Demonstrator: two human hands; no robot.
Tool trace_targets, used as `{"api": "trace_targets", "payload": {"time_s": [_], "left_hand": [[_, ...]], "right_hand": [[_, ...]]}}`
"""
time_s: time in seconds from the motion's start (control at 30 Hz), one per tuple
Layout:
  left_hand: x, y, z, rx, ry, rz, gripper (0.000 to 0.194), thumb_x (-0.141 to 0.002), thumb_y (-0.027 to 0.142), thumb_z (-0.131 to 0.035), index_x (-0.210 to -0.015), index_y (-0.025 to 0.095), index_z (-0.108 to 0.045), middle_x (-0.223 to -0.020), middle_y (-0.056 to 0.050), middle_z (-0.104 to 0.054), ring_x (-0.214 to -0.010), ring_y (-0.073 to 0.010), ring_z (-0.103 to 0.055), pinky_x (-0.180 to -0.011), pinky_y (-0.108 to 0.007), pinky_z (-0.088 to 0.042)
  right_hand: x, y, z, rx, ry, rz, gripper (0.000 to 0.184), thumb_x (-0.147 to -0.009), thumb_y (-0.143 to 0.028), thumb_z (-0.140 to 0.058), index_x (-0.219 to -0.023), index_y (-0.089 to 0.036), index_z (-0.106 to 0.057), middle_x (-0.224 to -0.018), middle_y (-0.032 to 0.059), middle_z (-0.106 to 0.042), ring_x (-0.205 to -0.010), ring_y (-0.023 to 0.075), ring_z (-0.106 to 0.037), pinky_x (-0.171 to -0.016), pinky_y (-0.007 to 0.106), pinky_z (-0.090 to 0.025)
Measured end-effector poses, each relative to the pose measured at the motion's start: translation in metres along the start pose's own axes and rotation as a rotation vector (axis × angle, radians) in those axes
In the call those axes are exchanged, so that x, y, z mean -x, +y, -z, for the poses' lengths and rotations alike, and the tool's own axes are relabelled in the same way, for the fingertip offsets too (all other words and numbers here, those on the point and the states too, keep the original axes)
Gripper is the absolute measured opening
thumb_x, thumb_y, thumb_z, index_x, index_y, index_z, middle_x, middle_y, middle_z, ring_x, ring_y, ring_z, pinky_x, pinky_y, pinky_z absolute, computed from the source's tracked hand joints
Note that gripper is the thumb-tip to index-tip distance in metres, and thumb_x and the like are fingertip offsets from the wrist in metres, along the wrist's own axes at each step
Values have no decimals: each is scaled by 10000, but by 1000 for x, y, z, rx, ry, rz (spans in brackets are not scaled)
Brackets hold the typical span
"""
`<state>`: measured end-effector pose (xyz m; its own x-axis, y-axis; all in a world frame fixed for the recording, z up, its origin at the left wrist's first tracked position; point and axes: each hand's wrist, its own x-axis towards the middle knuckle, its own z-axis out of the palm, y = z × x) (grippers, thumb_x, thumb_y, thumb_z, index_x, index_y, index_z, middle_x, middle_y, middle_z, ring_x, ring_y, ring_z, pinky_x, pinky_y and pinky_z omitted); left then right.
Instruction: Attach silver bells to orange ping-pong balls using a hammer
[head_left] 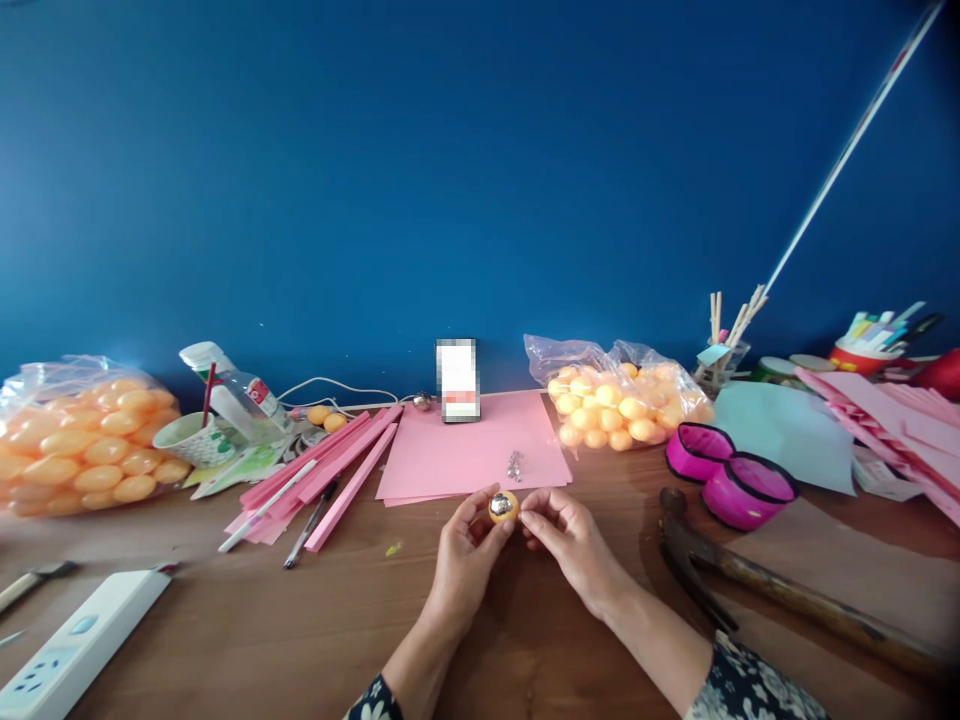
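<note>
My left hand [469, 545] pinches a small orange ball [503, 507] with a shiny silver piece set in it, just above the wooden table [315, 620]. My right hand [566, 535] is right beside it, its fingertips pressed together next to the ball's right side. Whether those fingers hold anything is too small to tell. Just beyond the hands lies a pink paper sheet [472, 450] with a few small silver bits [514, 465] on it.
Bags of orange balls sit at the far left [82, 440] and behind the paper on the right [622, 405]. Pink strips [330, 465], pens, a power strip [75, 645], two magenta tape rolls [727, 475], a hammer [750, 580], a phone [457, 380] and a water bottle [240, 395] lie around.
</note>
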<state>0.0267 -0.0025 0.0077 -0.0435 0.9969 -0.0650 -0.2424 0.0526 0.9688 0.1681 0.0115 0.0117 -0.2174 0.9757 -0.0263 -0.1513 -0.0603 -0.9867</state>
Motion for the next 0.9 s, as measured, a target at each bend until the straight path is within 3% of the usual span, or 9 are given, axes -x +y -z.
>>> {"api": "trace_targets", "payload": {"time_s": [0.43,0.9], "left_hand": [[0,2,-2,37,30,38,536,-637,289,-712,-1127,138,-557,-1032,-99,-672,-929,-202,-628,-862,-311,-475],[-1,0,-2,66,27,7,465,-647,237,-705,-1073,119,-562,-1005,-108,-678,-933,-209,-633,-884,-342,-474]], "right_hand": [[0,-4,-2,52,24,43,204,-750,-382,-598,-761,-181,-570,-736,2,-568,-646,118,-482,-602,234,-416],[0,-2,-1,80,3,28,229,-751,-395,-589,-771,-167,-587,-720,4,-566,-650,118,-477,-608,237,-410]]}}
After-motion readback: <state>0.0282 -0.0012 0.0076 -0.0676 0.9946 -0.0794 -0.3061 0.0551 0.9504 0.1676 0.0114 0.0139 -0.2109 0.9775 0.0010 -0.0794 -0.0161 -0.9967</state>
